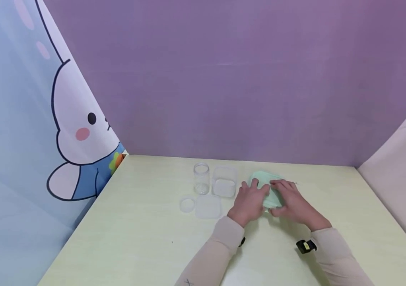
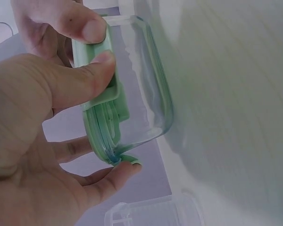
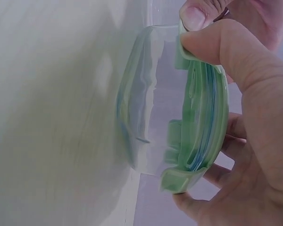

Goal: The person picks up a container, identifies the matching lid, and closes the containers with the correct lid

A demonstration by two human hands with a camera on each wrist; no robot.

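Pinching green lid edges: left hand, right hand.

Place: a small staged tabletop booth, not a lived-in room.
Work surface: a pale yellow-green table fills the lower half of the head view.
Back: a plain purple backdrop spans the top of the frame, meeting the table's far edge.
Left: a light blue cartoon rabbit curtain hangs at an angle.
Right: a whitish panel closes the right edge.
Props: clear food containers and loose lids at mid-frame.
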